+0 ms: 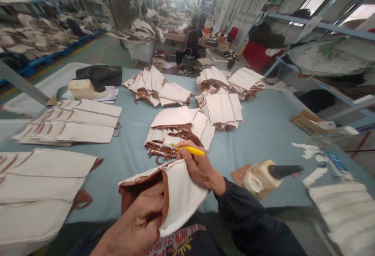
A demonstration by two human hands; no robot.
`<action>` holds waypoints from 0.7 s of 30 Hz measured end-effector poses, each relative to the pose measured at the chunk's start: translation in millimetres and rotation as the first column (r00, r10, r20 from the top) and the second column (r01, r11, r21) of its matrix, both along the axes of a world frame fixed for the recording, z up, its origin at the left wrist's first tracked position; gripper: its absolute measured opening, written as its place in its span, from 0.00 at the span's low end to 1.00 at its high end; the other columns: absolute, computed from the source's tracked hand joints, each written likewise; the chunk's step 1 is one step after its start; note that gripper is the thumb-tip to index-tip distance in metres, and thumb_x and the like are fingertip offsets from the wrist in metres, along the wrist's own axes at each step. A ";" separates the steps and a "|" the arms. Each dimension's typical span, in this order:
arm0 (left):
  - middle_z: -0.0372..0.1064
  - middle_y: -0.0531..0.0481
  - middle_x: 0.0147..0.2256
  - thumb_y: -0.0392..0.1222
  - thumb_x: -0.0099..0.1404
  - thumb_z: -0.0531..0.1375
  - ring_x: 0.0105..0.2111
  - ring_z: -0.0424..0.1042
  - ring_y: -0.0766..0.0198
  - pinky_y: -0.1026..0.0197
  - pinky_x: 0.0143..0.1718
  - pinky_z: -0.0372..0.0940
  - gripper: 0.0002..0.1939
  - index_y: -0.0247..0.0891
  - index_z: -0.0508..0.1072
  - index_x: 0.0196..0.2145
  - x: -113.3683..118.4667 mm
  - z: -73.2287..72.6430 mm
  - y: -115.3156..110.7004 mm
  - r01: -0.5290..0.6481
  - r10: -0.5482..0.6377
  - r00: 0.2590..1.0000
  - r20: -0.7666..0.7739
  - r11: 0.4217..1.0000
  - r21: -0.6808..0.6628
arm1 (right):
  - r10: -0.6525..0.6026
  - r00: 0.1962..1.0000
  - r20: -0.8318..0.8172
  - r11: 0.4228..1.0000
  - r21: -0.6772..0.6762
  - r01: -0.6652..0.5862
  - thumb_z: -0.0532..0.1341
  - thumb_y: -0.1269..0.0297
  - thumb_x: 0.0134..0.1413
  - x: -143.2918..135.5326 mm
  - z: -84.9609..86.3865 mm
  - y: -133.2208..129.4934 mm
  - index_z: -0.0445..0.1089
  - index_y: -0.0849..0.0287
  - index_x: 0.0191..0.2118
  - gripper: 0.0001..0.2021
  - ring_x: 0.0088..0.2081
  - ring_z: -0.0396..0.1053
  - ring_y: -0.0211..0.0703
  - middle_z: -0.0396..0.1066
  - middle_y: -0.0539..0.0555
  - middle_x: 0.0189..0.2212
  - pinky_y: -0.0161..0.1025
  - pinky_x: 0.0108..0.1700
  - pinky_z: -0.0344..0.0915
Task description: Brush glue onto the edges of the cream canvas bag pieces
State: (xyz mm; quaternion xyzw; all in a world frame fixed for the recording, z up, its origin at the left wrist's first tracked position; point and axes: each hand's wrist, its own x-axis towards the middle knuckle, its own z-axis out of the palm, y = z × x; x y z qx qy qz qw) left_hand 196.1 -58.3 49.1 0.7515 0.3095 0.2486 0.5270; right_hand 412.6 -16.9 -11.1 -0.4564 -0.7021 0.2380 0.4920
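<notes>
My left hand is closed on the brown-edged opening of a cream fabric pouch, its fingers partly inside. Brown lining shows within the pouch, which is held just above my lap at the table's near edge. A small yellow-handled brush is pinched in my right hand, its pale tip pointing left. The heel of that hand rests against the pouch's upper edge. Just beyond the brush lies a pile of similar cream pouches with brown edges and cords.
Blue-grey cloth covers the table. More pouch stacks lie at the left, with others farther back. At the right stands a stained, cream-coloured container with a black handle, near an open cardboard box. A person sits in the background.
</notes>
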 end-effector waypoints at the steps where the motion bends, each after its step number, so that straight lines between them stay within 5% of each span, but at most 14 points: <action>1: 0.72 0.48 0.30 0.39 0.61 0.57 0.33 0.70 0.58 0.61 0.36 0.69 0.09 0.40 0.69 0.23 -5.2 -0.8 3.3 0.025 -0.025 1.000 0.008 0.994 -0.105 | -0.047 0.999 -0.015 0.999 0.015 0.047 0.53 0.62 0.76 -0.5 -1.5 -0.7 0.73 0.58 0.49 0.12 0.28 0.74 0.39 0.78 0.51 0.31 0.36 0.32 0.71; 3: 0.73 0.48 0.32 0.46 0.60 0.63 0.35 0.71 0.56 0.59 0.40 0.69 0.08 0.39 0.74 0.30 -18.0 -4.6 10.0 0.086 -0.066 0.995 0.072 0.946 -0.314 | -0.135 0.990 -0.026 0.989 0.053 0.137 0.54 0.62 0.75 1.0 -0.5 -3.6 0.73 0.58 0.49 0.11 0.29 0.75 0.41 0.78 0.53 0.33 0.37 0.33 0.71; 6: 0.73 0.49 0.33 0.60 0.59 0.69 0.34 0.71 0.56 0.57 0.43 0.70 0.23 0.39 0.76 0.41 -33.0 -13.5 19.6 0.096 -0.006 0.984 0.179 0.863 -0.496 | -0.189 0.982 0.022 0.974 0.129 0.185 0.54 0.64 0.74 4.4 7.7 -9.8 0.72 0.57 0.50 0.10 0.31 0.77 0.42 0.80 0.53 0.35 0.38 0.35 0.73; 12: 0.68 0.54 0.28 0.62 0.60 0.70 0.30 0.66 0.63 0.64 0.32 0.63 0.24 0.38 0.73 0.33 -18.9 -23.6 34.1 -0.144 0.197 0.979 0.046 0.838 -0.527 | -0.219 0.969 0.112 0.948 0.258 0.185 0.56 0.65 0.74 1.1 13.1 -16.7 0.75 0.56 0.48 0.10 0.30 0.78 0.42 0.81 0.54 0.35 0.37 0.35 0.74; 15: 0.69 0.54 0.29 0.63 0.59 0.70 0.29 0.66 0.63 0.65 0.29 0.61 0.25 0.38 0.71 0.35 -11.6 -22.4 37.4 -0.148 0.230 0.971 0.062 0.786 -0.600 | -0.246 0.966 -0.077 0.943 0.213 0.257 0.55 0.61 0.76 3.4 17.4 -19.6 0.75 0.55 0.49 0.11 0.29 0.77 0.40 0.78 0.51 0.30 0.37 0.35 0.73; 18: 0.65 0.56 0.27 0.64 0.61 0.68 0.26 0.62 0.66 0.67 0.25 0.57 0.25 0.40 0.67 0.32 -13.5 -16.9 40.8 -0.161 0.212 0.977 0.022 0.800 -0.578 | -0.260 0.883 -0.391 0.932 0.137 0.335 0.54 0.57 0.77 7.1 32.8 -28.7 0.74 0.54 0.45 0.13 0.22 0.68 0.36 0.71 0.45 0.23 0.32 0.24 0.64; 21: 0.58 0.59 0.25 0.60 0.64 0.66 0.24 0.56 0.68 0.67 0.24 0.54 0.23 0.41 0.62 0.27 -15.5 -7.6 44.2 -0.156 0.165 0.986 -0.026 0.858 -0.490 | -0.095 0.841 -0.533 0.982 0.088 0.167 0.55 0.56 0.77 2.6 49.0 -40.1 0.73 0.54 0.38 0.15 0.15 0.52 0.31 0.58 0.41 0.18 0.29 0.16 0.47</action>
